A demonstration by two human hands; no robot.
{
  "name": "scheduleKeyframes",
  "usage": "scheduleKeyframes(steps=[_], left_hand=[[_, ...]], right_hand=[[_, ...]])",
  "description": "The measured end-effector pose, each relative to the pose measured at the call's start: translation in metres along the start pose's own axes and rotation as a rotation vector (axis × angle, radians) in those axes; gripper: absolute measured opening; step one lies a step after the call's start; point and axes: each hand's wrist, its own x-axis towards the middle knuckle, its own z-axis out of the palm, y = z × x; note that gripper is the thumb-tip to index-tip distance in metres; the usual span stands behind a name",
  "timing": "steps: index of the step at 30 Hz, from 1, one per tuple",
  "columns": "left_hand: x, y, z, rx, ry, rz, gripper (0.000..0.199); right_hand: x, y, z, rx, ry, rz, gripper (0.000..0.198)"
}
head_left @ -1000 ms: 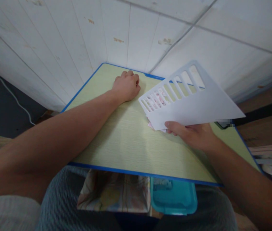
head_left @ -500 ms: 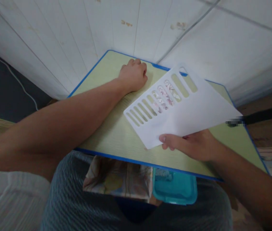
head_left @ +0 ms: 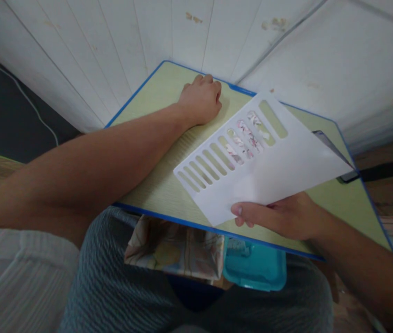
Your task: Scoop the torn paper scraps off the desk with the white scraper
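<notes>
My right hand [head_left: 276, 215] grips the lower edge of a white slotted panel [head_left: 248, 180], thumb on its near face and fingers behind. The panel is held tilted over the table, with a row of rounded slots that grow longer toward the far end. Through several slots shows a pink-and-white patterned thing [head_left: 248, 136]; the rest of it is hidden. My left hand [head_left: 201, 99] rests on the table [head_left: 147, 185] near its far edge, fingers curled closed, its palm side out of sight.
The pale green tabletop has a blue rim and stands against a white plank wall [head_left: 168, 37] with a cable [head_left: 283, 39]. A dark phone-like object [head_left: 351, 176] lies at the right edge. Below the near edge are a patterned fabric-like bundle [head_left: 175, 252] and a turquoise container [head_left: 258, 270].
The white panel has shifted and turned slightly in my right hand, and more of the dark object behind it shows. My left hand keeps its place on the table. The view has shifted a little.
</notes>
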Motion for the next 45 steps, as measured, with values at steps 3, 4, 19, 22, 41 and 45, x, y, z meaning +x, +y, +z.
scheduleKeyframes(steps=[3, 4, 19, 22, 41, 45], left_hand=[[0.002, -0.001, 0.002, 0.016, 0.012, 0.011, 0.035], [0.002, -0.001, 0.003, 0.017, 0.013, 0.012, 0.035], [0.008, -0.004, 0.010, -0.020, 0.039, 0.013, 0.030], [0.008, -0.007, 0.012, -0.027, 0.058, 0.010, 0.029], [0.007, -0.012, 0.015, -0.158, 0.055, -0.004, 0.033], [0.007, -0.013, 0.016, -0.194, 0.066, -0.007, 0.036]], right_hand=[[0.000, 0.000, 0.000, 0.030, -0.005, 0.024, 0.030], [0.000, 0.000, 0.000, 0.036, 0.005, 0.031, 0.031], [0.000, 0.009, -0.011, 0.092, 0.321, 0.059, 0.030], [0.002, 0.025, -0.030, 0.044, 0.706, 0.017, 0.025], [0.006, 0.028, -0.044, -0.084, 0.550, 0.151, 0.033], [0.006, 0.027, -0.041, -0.110, 0.476, 0.125, 0.036]])
